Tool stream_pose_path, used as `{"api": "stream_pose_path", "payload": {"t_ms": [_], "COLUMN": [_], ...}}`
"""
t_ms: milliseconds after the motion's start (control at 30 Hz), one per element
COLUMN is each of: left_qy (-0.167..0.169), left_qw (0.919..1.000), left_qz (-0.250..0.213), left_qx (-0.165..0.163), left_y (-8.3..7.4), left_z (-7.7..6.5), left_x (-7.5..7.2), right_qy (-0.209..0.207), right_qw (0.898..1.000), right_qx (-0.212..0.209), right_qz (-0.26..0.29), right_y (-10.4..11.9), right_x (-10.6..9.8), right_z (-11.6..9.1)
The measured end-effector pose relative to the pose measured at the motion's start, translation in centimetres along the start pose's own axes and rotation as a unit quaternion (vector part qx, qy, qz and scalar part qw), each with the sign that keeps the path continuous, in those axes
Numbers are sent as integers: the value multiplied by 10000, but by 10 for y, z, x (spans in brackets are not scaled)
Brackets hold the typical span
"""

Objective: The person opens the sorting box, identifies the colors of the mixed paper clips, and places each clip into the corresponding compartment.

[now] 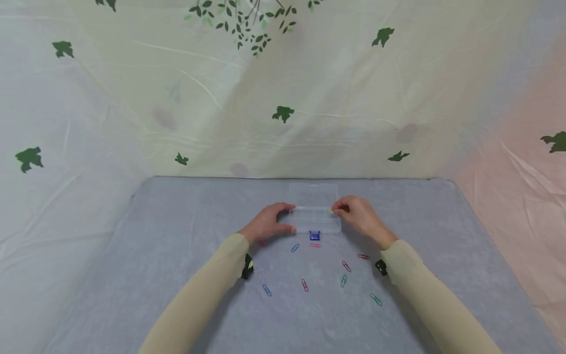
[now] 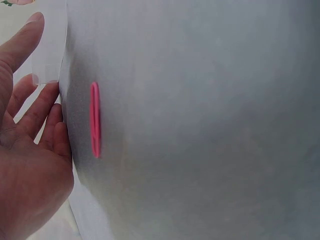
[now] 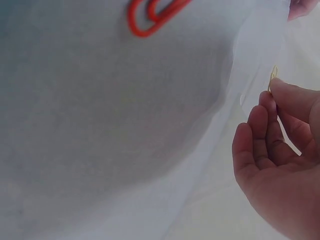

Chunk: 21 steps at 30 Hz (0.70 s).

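A clear plastic box (image 1: 318,225) stands in front of me, its clear lid (image 1: 313,193) raised at the back and a blue latch (image 1: 315,236) on its front. My left hand (image 1: 268,222) holds the box's left end, thumb at the front corner and fingers at the back one. At the right end, my right hand (image 1: 359,216) pinches a yellow paper clip (image 3: 273,75) between thumb and index finger, over the back right of the box. In the left wrist view, a pink paper clip (image 2: 95,120) lies beside the left hand.
Several paper clips lie scattered in front of the box, among them a blue clip (image 1: 267,290), a red clip (image 1: 304,285) and a green clip (image 1: 376,299). The grey tabletop (image 1: 185,211) ends at a patterned cloth backdrop (image 1: 283,147).
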<state>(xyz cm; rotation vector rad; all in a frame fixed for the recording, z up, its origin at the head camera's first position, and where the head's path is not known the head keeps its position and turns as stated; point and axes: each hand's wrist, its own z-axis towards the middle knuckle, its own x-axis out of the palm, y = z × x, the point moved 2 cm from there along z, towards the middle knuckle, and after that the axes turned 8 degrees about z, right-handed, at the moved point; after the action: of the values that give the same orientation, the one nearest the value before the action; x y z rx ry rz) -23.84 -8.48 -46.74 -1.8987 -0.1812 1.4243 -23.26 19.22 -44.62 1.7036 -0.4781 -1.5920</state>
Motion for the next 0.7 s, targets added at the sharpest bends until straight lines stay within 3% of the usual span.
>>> {"api": "stream_pose_path", "payload": {"t_ms": [200, 400, 700], "left_qy": [-1, -5, 53], "left_qw": [10000, 10000, 10000], "left_qz": [-7, 21, -5], "left_qx": [36, -18, -51], "left_y": [0, -3, -3], "left_z": [0, 0, -1], "left_x": [0, 0, -1], "right_qy": [23, -29, -190], "right_qw": [9999, 9998, 9992], "right_qx": [91, -85, -342], "right_qz": [-119, -157, -4], "right_y": [0, 1, 10], "right_x": [2, -2, -22], "right_z": [1, -2, -24]}}
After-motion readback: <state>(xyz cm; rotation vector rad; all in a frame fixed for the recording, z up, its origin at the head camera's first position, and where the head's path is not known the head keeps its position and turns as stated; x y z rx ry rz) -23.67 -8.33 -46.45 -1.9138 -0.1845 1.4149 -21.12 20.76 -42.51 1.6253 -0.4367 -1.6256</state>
